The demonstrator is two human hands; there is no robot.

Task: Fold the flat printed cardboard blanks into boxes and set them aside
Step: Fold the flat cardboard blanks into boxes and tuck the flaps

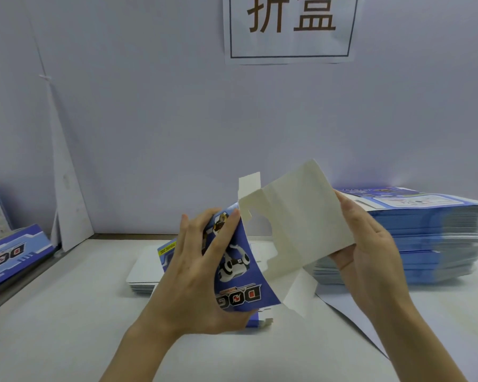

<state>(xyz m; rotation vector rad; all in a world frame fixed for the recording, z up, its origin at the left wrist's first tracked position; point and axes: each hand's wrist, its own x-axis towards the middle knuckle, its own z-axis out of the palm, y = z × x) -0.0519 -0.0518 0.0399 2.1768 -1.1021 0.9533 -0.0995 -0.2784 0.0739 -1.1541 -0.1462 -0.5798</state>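
Observation:
A blue printed cardboard blank (301,216) with a robot-dog picture is half opened in the air above the table, its plain cream inside facing me. My left hand (193,274) grips the blue printed panel on the left, thumb at the bottom edge. My right hand (370,244) holds the cream panel on the right, fingers behind it and thumb along its edge. A tall stack of flat blue blanks (431,238) lies at the right. A thin pile of white-faced blanks (144,271) lies behind my left hand.
Folded blue boxes (9,252) lie at the far left edge. A white table (66,326) carries everything, with a pale wall and a paper sign (290,28) behind. A white board (66,202) leans in the left corner.

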